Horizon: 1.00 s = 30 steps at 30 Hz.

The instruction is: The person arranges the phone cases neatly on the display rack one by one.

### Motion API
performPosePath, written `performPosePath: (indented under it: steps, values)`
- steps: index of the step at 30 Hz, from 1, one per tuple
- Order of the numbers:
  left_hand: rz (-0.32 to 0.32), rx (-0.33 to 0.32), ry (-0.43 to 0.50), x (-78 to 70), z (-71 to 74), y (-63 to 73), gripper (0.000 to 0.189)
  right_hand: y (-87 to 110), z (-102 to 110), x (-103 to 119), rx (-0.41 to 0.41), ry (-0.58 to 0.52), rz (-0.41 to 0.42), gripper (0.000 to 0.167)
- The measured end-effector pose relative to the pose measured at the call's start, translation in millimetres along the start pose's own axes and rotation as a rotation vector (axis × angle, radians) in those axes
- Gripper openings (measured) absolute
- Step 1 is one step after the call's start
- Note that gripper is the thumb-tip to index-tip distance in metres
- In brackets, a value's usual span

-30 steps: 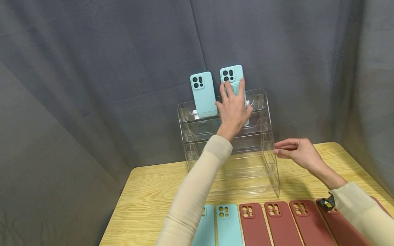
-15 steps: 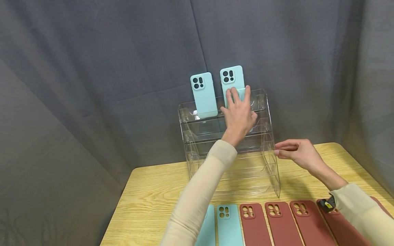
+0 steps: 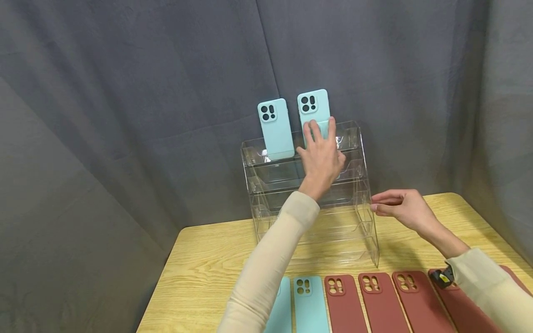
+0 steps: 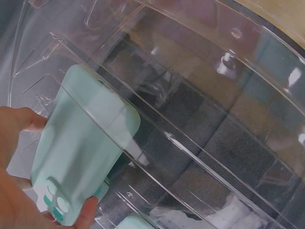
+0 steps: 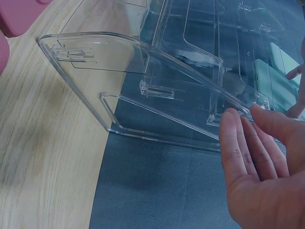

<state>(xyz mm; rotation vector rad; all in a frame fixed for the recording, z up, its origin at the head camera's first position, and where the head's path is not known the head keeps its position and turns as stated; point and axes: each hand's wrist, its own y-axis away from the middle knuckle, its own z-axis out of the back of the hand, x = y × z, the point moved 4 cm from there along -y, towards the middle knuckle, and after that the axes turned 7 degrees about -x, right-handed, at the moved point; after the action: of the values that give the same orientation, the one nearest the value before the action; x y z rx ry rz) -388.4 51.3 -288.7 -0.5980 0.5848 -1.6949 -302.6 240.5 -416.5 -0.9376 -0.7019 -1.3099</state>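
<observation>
My left hand (image 3: 320,157) holds a mint phone case by its sides at the top tiers of a clear stepped display stand (image 3: 329,252). In the left wrist view, the gripped mint phone case (image 4: 81,138) has its camera cutouts toward the palm and its far end behind a clear lip. Another mint phone case (image 3: 314,101) stands behind it, partly covered by the fingers. To its left, a similar mint case (image 3: 276,127) leans upright on the top tier. My right hand (image 3: 410,208) has straight fingers and thumb tip right at the stand's right side panel (image 5: 167,119).
Along the table's (image 3: 208,245) front lie mint cases (image 3: 310,305) and several dark red cases (image 3: 345,305) in a row. My left forearm overlaps one mint case. A dark grey curtain (image 3: 166,92) hangs close behind the stand.
My left hand has lowered slightly with its mint case, so the case's top edge sits lower against the one behind. The right hand has stayed at the side panel.
</observation>
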Motion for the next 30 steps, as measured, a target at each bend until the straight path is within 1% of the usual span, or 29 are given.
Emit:
performPosePath:
  steps: [3,6,10,12,14,17,20,22,26,30]
  values:
    - [-0.003,-0.007,-0.002,0.5,-0.7,-0.4,0.090,-0.7,-0.3,0.7,0.001,0.001,0.005,0.047]
    - [-0.004,-0.001,-0.005,1.6,-0.3,-0.5,0.091,-2.1,-0.8,0.5,0.001,0.003,0.013,0.046]
    - [-0.002,0.012,-0.009,6.0,4.1,0.5,0.091,-4.5,-2.7,0.3,-0.003,0.013,0.023,0.044]
    - [-0.011,0.001,-0.007,9.3,8.0,2.3,0.089,-5.0,-3.8,0.5,-0.007,0.020,0.030,0.043]
    - [-0.028,-0.031,0.017,13.1,12.7,5.4,0.084,-4.6,-3.8,1.2,-0.012,0.024,0.034,0.043]
    - [-0.056,-0.088,0.077,21.4,20.9,11.7,0.077,-4.3,-3.7,1.6,-0.015,0.025,0.038,0.043]
    - [-0.077,-0.122,0.147,31.3,29.2,19.2,0.070,-3.8,-3.2,2.9,-0.017,0.016,0.046,0.043]
    - [-0.091,-0.127,0.194,37.9,34.4,25.1,0.066,-3.1,-2.9,3.7,-0.019,0.014,0.048,0.043]
    - [-0.124,-0.111,0.253,51.9,44.2,41.0,0.060,-1.7,-3.4,4.6,-0.024,0.001,0.041,0.044]
    - [-0.157,-0.106,0.277,67.3,52.2,61.0,0.051,-0.5,-2.2,4.8,-0.036,0.029,0.044,0.047]
